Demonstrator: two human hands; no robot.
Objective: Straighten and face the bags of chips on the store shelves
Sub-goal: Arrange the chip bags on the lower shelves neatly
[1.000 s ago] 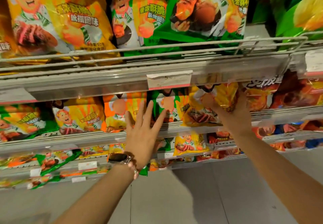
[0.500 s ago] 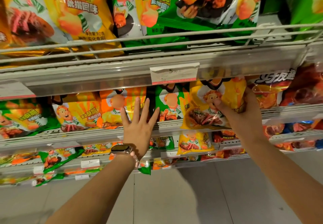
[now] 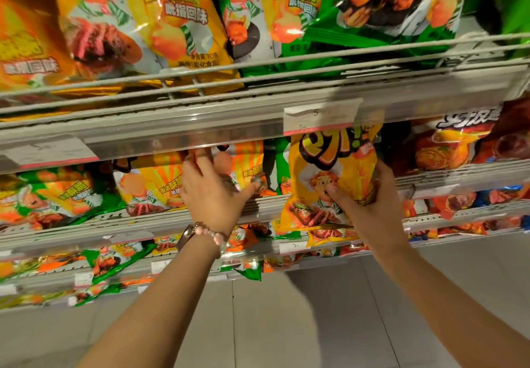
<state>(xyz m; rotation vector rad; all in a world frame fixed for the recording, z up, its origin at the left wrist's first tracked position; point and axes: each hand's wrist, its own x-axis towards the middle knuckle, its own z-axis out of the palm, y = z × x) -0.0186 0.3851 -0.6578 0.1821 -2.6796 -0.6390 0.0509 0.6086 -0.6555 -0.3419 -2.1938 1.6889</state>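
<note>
A yellow chip bag point(image 3: 329, 184) is held upright at the front of the middle shelf point(image 3: 459, 175), gripped by the right hand point(image 3: 370, 210). The left hand point(image 3: 213, 195), fingers loose, reaches among the orange bags point(image 3: 160, 187). It seems one bag is being faced; next it likely needs setting straight in its row.

Yellow chip bag point(image 3: 329, 184) — upright, face forward, cartoon chef and steak printed — at the middle shelf's front edge.

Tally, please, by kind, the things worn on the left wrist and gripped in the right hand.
bag: 1
watch: 1
bracelet: 1
total: 3
</note>
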